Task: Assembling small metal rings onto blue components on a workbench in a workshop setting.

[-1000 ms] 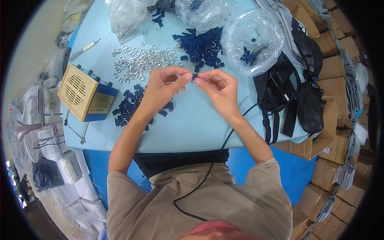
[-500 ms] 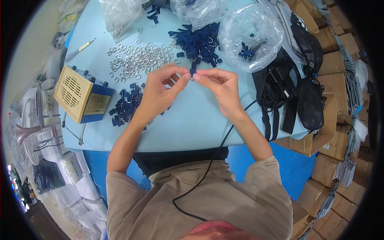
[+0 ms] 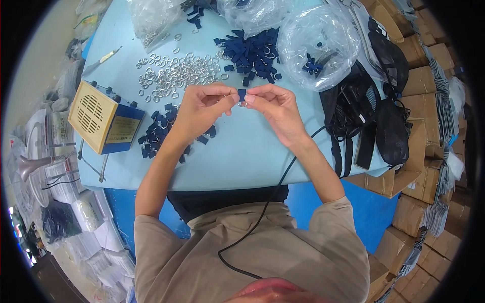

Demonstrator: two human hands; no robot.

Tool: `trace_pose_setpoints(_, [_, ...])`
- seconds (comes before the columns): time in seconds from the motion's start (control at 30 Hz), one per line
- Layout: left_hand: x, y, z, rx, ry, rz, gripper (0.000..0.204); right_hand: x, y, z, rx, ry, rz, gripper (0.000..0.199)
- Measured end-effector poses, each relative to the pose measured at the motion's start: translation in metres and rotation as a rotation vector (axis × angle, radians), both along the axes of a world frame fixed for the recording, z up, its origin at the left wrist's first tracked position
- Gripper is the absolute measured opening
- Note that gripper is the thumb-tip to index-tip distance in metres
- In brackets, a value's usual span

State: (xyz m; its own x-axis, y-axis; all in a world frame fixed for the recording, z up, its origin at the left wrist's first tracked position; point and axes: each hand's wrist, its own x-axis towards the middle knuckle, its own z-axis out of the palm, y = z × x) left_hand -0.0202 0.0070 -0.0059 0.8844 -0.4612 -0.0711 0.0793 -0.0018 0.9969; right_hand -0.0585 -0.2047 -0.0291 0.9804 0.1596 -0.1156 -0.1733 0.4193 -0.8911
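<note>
Between my fingertips is a small navy fabric tab (image 3: 242, 94), with a silver metal ring (image 3: 242, 104) at its lower end. My left hand (image 3: 208, 110) pinches the tab's left side, thumb against forefinger. On its right side, my right hand (image 3: 277, 112) pinches it too. Just beyond my left hand spreads a pile of loose silver D-shaped rings (image 3: 177, 73). A heap of navy fabric tabs (image 3: 250, 53) lies beyond both hands. Partly hidden behind my left forearm is another pile of navy tabs (image 3: 159, 132), some showing metal rings.
A yellow-and-blue radio-like box (image 3: 103, 121) stands at the left, near a thin cutter (image 3: 106, 56). Clear plastic bags (image 3: 333, 38) line the table's far side. Black mesh bags (image 3: 353, 101) and a dark phone (image 3: 366, 151) lie right. A black cable (image 3: 285, 174) crosses the table's near edge.
The navy tab between my fingers now shows more of its flat face, and the ring below it is clearer. Both hands stay in nearly the same place.
</note>
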Motion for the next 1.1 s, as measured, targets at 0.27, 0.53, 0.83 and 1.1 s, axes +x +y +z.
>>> trace_pose_setpoints(0.27, [0.002,-0.006,-0.004,0.063,-0.103,-0.052,0.017,0.0,-0.008,0.006,-0.084,-0.027,-0.054,0.01])
trace_pose_setpoints(0.53, [0.003,0.001,-0.003,0.072,-0.017,0.058,0.014,0.006,-0.014,0.015,-0.129,-0.134,-0.314,0.011])
trace_pose_setpoints(0.83, [0.005,-0.003,-0.012,0.073,-0.101,0.082,0.023,0.02,-0.041,0.018,-1.248,-0.853,-0.804,0.022])
trace_pose_setpoints(1.1, [0.01,-0.002,-0.016,0.16,-0.215,0.14,0.022,0.0,-0.019,0.018,-1.387,-0.609,-0.11,0.024])
